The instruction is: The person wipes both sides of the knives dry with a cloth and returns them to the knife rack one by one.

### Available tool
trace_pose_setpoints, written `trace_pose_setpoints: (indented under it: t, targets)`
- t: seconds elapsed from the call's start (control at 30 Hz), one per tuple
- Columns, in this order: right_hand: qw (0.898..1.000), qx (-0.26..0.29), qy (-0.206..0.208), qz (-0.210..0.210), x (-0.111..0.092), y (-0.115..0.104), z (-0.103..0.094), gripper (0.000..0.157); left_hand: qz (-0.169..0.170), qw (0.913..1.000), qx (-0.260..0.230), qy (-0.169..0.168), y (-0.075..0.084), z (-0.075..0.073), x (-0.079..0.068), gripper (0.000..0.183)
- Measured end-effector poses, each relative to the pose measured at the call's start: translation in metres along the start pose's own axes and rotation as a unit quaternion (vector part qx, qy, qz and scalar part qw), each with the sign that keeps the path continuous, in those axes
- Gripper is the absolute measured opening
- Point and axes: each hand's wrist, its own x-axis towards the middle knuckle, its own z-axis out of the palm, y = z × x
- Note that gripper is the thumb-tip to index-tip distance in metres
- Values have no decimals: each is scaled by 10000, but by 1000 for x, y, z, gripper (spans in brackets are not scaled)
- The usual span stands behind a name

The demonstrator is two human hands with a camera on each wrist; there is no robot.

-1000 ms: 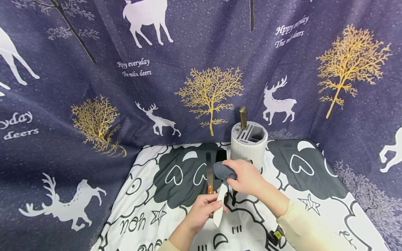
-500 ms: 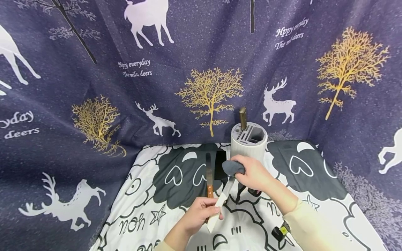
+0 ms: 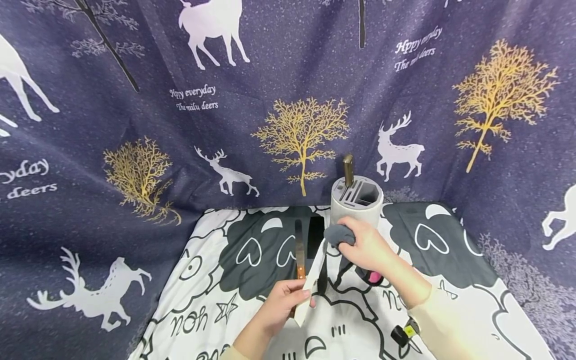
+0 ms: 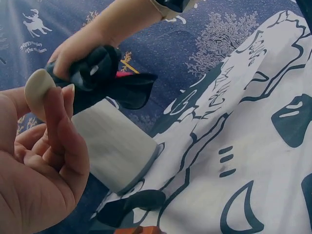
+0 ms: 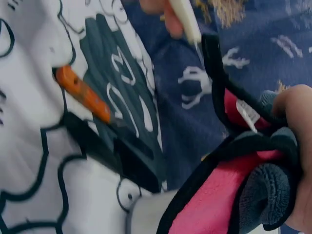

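My left hand [image 3: 285, 300] grips the pale handle of a knife [image 3: 309, 286], which tilts up and to the right. In the left wrist view, the rounded end of the pale handle [image 4: 38, 91] shows between thumb and fingers. My right hand [image 3: 368, 244] holds a bunched dark grey cloth [image 3: 339, 235] at the far end of the knife, covering much of the blade. In the right wrist view, the cloth's pink side [image 5: 207, 204] and black edging show, and a thin strip of blade runs from the handle [image 5: 186, 19] toward the cloth.
A round white knife block [image 3: 357, 214] stands behind my right hand, with a brown-handled knife [image 3: 348, 170] in it. An orange-handled knife [image 3: 300, 250] and a black cleaver [image 3: 316, 235] lie on the patterned cloth cover [image 3: 189, 310]. A dark printed curtain [image 3: 288, 75] hangs behind.
My right hand has moved the grey cloth to the right and slightly back, away from my left hand. The knife has turned in my left hand, and a pink patch of cloth now shows.
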Motion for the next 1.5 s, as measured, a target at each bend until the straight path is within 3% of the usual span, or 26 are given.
trace_pose_setpoints:
  t: [0.2, 0.37, 0.53, 0.77, 1.2, 1.5]
  targets:
    - [9980, 335, -477, -238, -8, -25, 12, 44, -131, 9999, 63, 90, 3, 3, 7, 43]
    - [9976, 159, -621, -262, -12, -40, 19, 41, -200, 9995, 20, 257, 5, 8, 10, 43]
    - [9958, -227, -534, -712, -15, -45, 26, 36, -127, 9995, 71, 268, 5, 10, 10, 41]
    - [9942, -469, -211, -944, -13, -45, 28, 38, 166, 9996, 175, 130, 7, 11, 7, 43]
    - [9951, -680, 198, -692, -5, -29, 22, 43, 635, 9973, 342, -140, 4, 15, 2, 39]
    - [9956, -799, 277, -410, -2, -9, 19, 42, 639, 9970, 381, -225, 3, 16, 0, 38]
